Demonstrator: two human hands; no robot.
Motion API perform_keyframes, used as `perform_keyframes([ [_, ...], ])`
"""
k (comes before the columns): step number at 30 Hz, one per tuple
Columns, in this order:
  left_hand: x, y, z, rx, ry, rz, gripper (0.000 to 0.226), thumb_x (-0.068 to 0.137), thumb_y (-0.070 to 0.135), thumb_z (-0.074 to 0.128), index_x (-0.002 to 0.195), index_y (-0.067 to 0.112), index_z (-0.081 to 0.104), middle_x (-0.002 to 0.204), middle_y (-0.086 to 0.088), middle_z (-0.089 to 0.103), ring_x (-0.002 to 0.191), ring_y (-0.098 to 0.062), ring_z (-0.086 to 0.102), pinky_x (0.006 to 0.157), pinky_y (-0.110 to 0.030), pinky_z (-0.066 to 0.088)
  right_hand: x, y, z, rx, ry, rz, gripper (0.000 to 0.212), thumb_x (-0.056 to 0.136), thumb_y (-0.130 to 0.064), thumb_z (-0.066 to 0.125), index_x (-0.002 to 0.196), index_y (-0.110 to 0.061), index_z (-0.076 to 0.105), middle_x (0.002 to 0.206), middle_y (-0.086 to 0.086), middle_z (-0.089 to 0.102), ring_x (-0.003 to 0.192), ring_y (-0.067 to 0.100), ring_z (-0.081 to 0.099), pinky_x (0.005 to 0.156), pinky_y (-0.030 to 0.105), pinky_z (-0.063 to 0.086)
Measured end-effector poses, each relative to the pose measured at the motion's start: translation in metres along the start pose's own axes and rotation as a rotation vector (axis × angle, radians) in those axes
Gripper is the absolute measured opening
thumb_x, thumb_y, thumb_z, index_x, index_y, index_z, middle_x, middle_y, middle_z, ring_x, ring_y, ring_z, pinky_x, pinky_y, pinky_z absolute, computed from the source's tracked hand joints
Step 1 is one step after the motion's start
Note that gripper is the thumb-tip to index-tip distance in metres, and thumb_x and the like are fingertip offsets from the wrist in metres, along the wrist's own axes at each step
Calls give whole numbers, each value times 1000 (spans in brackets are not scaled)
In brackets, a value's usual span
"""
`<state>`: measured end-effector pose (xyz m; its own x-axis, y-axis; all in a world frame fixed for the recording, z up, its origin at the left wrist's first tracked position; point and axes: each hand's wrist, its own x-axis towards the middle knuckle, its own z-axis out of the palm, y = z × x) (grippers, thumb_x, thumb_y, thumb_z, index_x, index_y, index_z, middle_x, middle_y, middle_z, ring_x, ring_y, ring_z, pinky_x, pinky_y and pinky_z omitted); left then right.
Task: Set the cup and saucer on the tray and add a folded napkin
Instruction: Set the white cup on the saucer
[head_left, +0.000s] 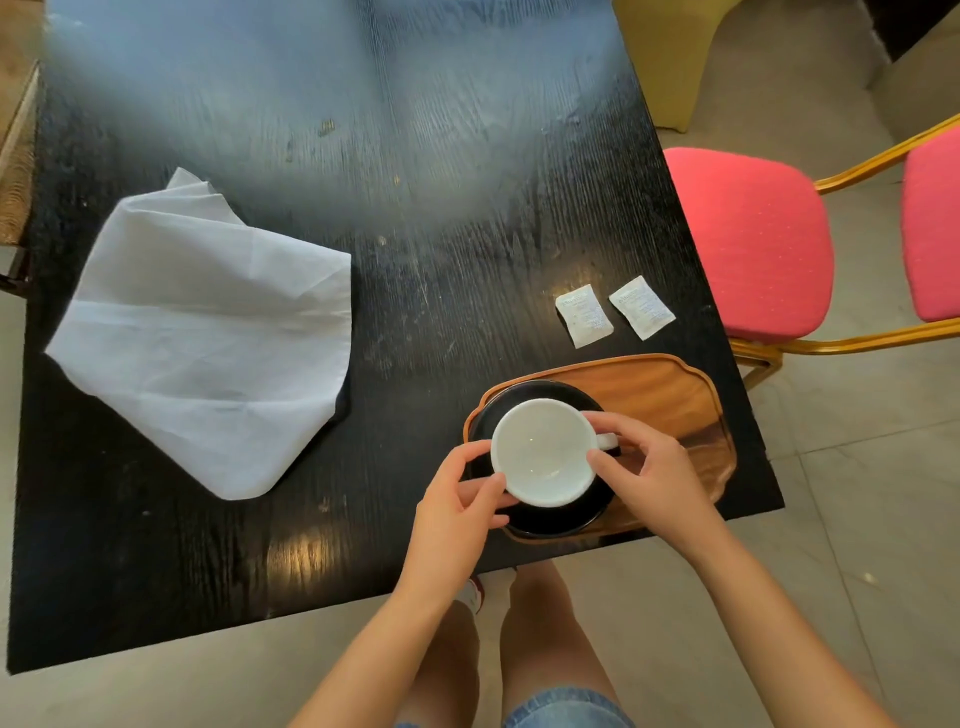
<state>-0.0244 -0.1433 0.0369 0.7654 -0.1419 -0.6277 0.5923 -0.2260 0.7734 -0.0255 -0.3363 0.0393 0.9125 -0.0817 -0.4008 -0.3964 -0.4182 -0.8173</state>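
Empty cup held on its saucer, on the tray.

The white cup (543, 451) is gripped at its rim by the left hand (457, 504) and right hand (649, 467); nothing is in it. The black saucer (550, 519) is set on the tray (670, 395)'s left end. The napkin (208, 332) is spread on the table (415, 208), far left.
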Motion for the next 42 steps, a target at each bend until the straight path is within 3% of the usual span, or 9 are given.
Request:
perform_keyframes([
  [9, -2, -7, 4, 20, 11, -15, 29, 91, 23, 55, 104, 47, 45, 96, 12, 68, 88, 2, 66, 67, -14, 53, -1, 11, 5, -53, 0, -10, 37, 86, -17, 62, 115, -39, 53, 110, -24, 55, 106, -8, 49, 75, 6, 43],
  [14, 0, -7, 4, 93, 64, 1, 39, 89, 23, 58, 124, 35, 46, 106, 11, 66, 85, 1, 66, 67, -15, 55, -1, 13, 7, -121, 55, -44, 38, 86, -19, 62, 118, -36, 52, 112, -22, 52, 102, -4, 50, 80, 9, 42],
  [18, 0, -5, 2, 98, 92, 42, 52, 88, 18, 61, 134, 31, 44, 112, 19, 56, 89, 3, 62, 69, -15, 55, -3, 15, 7, -189, 119, -95, 40, 85, -18, 64, 121, -32, 54, 115, -19, 53, 107, 1, 50, 86, 16, 44],
  [22, -1, -7, 4, 85, 81, 71, 47, 88, 16, 60, 132, 30, 50, 112, 19, 60, 91, 10, 60, 70, -15, 54, -5, 13, 5, -169, 89, -98, 38, 85, -18, 64, 119, -32, 55, 113, -19, 55, 103, -11, 49, 78, 3, 42],
  [26, -2, -9, 5, 64, 85, 84, 46, 89, 15, 59, 132, 29, 51, 113, 20, 59, 93, 17, 57, 69, -14, 54, -5, 13, 6, -178, 90, -109, 38, 84, -18, 64, 119, -30, 56, 111, -21, 54, 102, -13, 48, 76, 2, 42],
  [32, -2, -10, 5, 57, 93, 89, 46, 88, 16, 59, 132, 30, 50, 116, 16, 60, 95, 6, 61, 78, -22, 56, -4, 12, 5, -177, 86, -106, 39, 84, -16, 64, 114, -39, 52, 106, -34, 49, 103, -17, 46, 73, 0, 43],
  [35, -2, -11, 6, 70, 92, 98, 47, 88, 17, 60, 132, 31, 49, 115, 17, 60, 95, 5, 61, 83, -25, 56, -3, 11, 5, -162, 79, -101, 38, 85, -16, 64, 114, -38, 53, 108, -27, 52, 103, -13, 48, 76, 3, 45],
  [39, -1, -11, 2, 127, 78, 107, 48, 88, 23, 60, 133, 33, 45, 109, 25, 57, 91, 15, 58, 86, -25, 54, -4, 6, 3, -179, 78, -70, 41, 84, -19, 65, 121, -33, 52, 112, -18, 55, 102, -5, 51, 82, 12, 45],
  [42, -1, -2, -15, 174, 162, 194, 36, 89, 24, 59, 123, 33, 51, 103, 18, 63, 85, 5, 63, 79, -19, 55, -2, -9, -3, -234, 184, -102, 42, 83, -19, 66, 124, -25, 54, 111, -14, 55, 103, 2, 50, 82, 14, 41],
])
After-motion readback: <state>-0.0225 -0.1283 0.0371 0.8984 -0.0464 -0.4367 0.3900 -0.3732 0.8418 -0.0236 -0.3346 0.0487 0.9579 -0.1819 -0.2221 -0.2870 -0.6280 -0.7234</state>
